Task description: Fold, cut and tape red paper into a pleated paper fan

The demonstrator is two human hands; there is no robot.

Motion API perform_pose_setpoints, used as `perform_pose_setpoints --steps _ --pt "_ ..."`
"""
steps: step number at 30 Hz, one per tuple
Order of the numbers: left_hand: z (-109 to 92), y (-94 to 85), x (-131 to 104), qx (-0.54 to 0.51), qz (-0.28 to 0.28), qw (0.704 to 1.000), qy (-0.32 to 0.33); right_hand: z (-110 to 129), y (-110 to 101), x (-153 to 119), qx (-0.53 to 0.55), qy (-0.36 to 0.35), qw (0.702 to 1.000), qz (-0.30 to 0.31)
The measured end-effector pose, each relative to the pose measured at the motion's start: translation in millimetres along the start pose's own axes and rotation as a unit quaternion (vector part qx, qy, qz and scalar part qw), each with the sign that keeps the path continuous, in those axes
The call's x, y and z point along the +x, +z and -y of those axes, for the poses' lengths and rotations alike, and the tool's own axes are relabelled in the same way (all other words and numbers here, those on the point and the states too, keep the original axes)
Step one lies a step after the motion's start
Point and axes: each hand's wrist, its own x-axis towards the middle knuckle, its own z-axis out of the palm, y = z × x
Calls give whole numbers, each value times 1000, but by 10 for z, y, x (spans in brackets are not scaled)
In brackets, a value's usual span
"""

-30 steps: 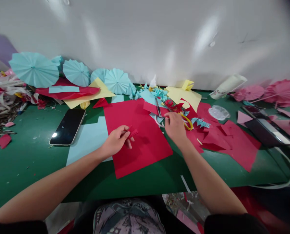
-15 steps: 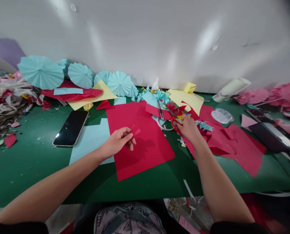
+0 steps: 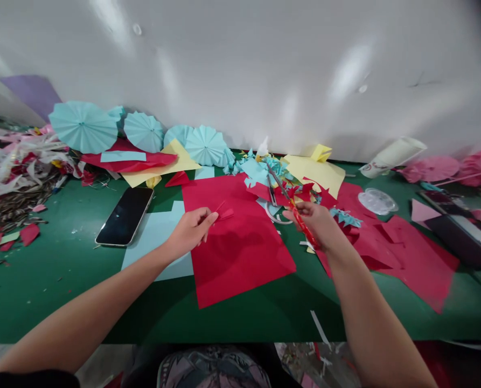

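Between the thumb and fingers of my left hand (image 3: 192, 229) is a small folded piece of red paper (image 3: 225, 214), its pleats slightly fanned. Beneath it a large red paper sheet (image 3: 244, 258) lies on the green table (image 3: 159, 312), partly over a light blue sheet (image 3: 155, 237). To the right, my right hand (image 3: 313, 218) grips a pair of scissors (image 3: 300, 221) by the red handles, the blades pointing up and away. A white roll of tape (image 3: 279, 218) and a craft knife (image 3: 271, 188) lie just left of the scissors.
A phone (image 3: 125, 216) lies left of the sheets. Pleated light blue paper rounds (image 3: 82, 126) lean along the wall. Red paper pieces (image 3: 413, 253), a clear plastic dish (image 3: 377, 201) and a white roll (image 3: 394, 156) are at right. Heaped scraps (image 3: 18, 172) fill the far left.
My right hand has lifted the scissors from the pile of paper scraps and drawn them nearer. My left hand still pinches the folded red paper, now turned a little. The view has shifted slightly.
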Motion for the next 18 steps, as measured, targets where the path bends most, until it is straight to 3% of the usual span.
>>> perform_pose_setpoints --steps 3,6,9,14,18 --pt "47 -95 88 132 -46 990 20 134 24 -68 -84 -7 996 9" --pt "119 -210 199 192 -80 978 18 147 28 -72 -161 -5 985 -65" --pt "189 -323 307 242 -148 959 -2 42 10 -10 -222 -5 967 -127" --pt "255 -463 437 305 -217 927 9 -71 -80 97 -308 16 947 -88" --pt "313 -489 493 343 -208 916 25 -67 -168 122 -325 74 937 -101"
